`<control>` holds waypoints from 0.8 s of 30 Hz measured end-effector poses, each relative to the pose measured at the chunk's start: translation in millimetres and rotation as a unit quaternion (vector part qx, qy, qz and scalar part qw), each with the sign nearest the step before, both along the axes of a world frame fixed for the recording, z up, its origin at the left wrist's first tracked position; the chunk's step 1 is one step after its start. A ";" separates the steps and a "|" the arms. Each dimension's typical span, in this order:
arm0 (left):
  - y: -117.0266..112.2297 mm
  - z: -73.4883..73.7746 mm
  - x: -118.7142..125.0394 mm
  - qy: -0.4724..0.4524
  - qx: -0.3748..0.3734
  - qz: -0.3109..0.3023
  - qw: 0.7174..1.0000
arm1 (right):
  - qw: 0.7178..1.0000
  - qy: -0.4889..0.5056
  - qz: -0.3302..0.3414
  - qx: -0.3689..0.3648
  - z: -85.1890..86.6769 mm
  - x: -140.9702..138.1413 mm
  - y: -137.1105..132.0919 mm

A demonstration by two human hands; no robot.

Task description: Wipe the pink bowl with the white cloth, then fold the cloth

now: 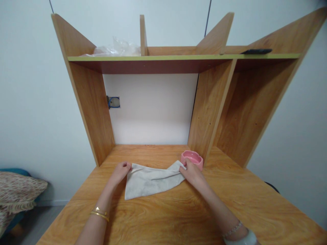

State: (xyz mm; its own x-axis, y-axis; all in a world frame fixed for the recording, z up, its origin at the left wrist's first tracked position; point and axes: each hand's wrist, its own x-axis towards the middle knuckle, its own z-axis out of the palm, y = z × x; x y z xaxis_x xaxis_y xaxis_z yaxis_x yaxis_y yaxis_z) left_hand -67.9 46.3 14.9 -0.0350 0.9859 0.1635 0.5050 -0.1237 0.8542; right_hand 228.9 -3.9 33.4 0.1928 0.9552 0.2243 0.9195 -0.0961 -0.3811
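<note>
Pale grey, the cloth (150,185) stretched between the left hand (121,173) and the right hand (192,174) above the front part of the desk (163,221), its long axis running left to right — the same line as the hands. Left fingers pinched its upper left corner; right fingers closed on the bunched right end. The right hand was nearer the pink bowl (193,156) — whether they touched, I couldn't tell.

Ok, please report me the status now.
Left hand pinching pale grey fabric cloth at corner; right hand gripping other end; pink shallow bowl just beyond right hand.
</note>
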 end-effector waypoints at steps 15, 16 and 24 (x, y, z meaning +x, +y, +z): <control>-10.7 0.9 8.8 0.072 -0.041 -0.123 0.989 | 0.993 0.066 0.037 0.091 -12.1 4.6 10.4; -10.6 1.7 9.1 0.079 -0.040 -0.125 0.988 | 0.993 0.066 0.034 0.088 -12.5 4.4 10.2; -10.9 18.9 8.7 0.106 0.078 -0.051 0.990 | 0.997 0.058 0.014 0.051 -12.4 1.9 7.6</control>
